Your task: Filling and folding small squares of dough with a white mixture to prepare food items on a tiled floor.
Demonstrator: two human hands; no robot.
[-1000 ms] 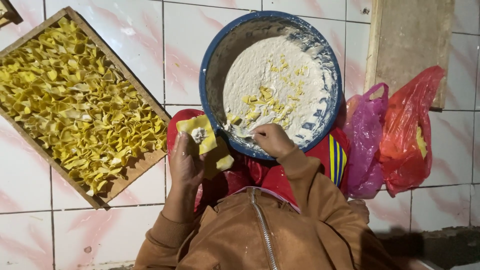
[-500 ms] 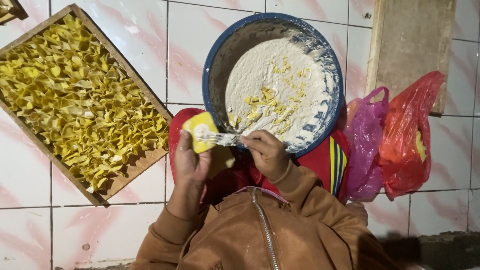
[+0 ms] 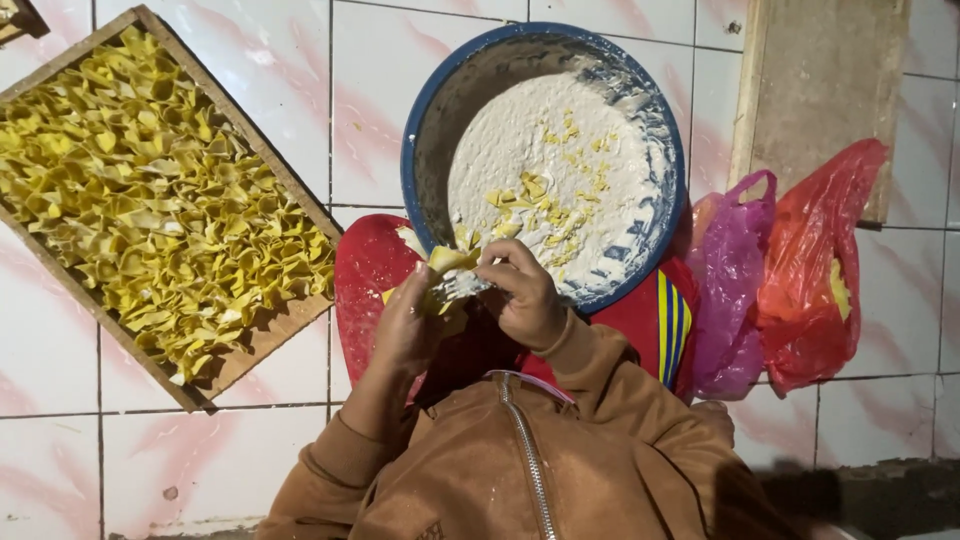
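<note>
A: Both hands up in front of the chest, over the near rim of the blue bowl (image 3: 415, 150). Left hand (image 3: 405, 325) cups a yellow dough square (image 3: 450, 262), fingers curled under it, palm turned toward the right.

B: And the right hand (image 3: 520, 295)?

A: Closed on a small utensil, likely a spoon (image 3: 462, 287) loaded with pale filling. Its tip points left, straight into the square. Handle hidden in the fist.

B: So the square lies which way from the spoon?

A: Directly left of it, touching or nearly so; contact point too smeared to tell. The spoon's long axis runs right to left, across the body. The square stands tilted, top edge toward the bowl.

B: The filling?

A: White paste in the bowl, flecked with yellow scraps, just beyond the right hand's knuckles. The right hand is the nearer one to it.

B: Surroundings?

A: Wooden tray (image 3: 255, 155) of folded yellow pieces well off to the left on the tiled floor (image 3: 250, 440). Red cloth (image 3: 365, 265) under the bowl. Purple bag (image 3: 735, 290) and red bag (image 3: 815, 270) to the right, beside a wooden board (image 3: 825, 90).
</note>
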